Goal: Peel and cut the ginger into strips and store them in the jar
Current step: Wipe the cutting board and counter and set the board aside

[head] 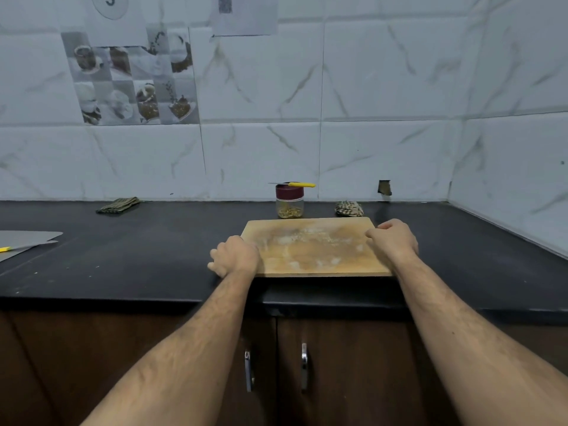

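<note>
Both hands, left hand (235, 256) and right hand (395, 238), gripping wooden cutting board (313, 250) edges, lidded jar (289, 199) behind, "3" sticker (110, 3).

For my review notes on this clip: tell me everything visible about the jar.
The jar is small, clear, glass or plastic by its look, and stands upright on the black counter by the tiled wall, just behind the wooden board. A dark maroon lid is on it. Yellowish strips fill its lower part. A knife with a yellow handle lies flat across the lid. Neither hand touches it; both grip the board's sides.
</note>
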A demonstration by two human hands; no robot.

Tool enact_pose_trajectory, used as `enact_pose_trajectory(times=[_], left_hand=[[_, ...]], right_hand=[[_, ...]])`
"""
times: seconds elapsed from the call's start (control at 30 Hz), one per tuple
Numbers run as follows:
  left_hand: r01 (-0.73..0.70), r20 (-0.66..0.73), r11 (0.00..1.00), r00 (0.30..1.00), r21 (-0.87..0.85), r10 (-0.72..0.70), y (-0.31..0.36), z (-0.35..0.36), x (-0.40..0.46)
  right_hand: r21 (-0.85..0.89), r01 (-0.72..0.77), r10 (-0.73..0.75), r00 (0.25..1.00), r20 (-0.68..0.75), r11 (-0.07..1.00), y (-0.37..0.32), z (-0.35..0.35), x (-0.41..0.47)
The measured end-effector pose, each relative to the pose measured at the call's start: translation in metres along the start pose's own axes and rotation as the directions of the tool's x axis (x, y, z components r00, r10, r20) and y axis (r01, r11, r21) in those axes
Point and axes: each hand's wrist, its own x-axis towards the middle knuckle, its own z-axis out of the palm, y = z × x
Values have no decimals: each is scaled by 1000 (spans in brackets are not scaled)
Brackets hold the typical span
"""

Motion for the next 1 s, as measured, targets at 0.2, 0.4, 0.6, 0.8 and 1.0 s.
enact_pose_trajectory(times=[0.2,0.4,0.6,0.8,1.0], left_hand=[[-5,-18,1000,1000,24,5,2,3,-8],[-8,-23,999,1000,41,9,-5,1,-9],[-7,-8,999,1000,35,8,-9,2,-9],[-6,-22,997,1000,71,8,-11,4,-10],[-1,-25,997,1000,82,3,-12,4,-9]], right_hand=[[23,-36,36,999,6,999,19,3,0],[3,-24,24,1000,6,1000,21,9,-3],[-42,-24,24,1000,-2,999,21,16,-3],[-118,-4,2,1000,-16,993,23,23,-3],[-138,18,-20,1000,-12,990,23,26,-2]])
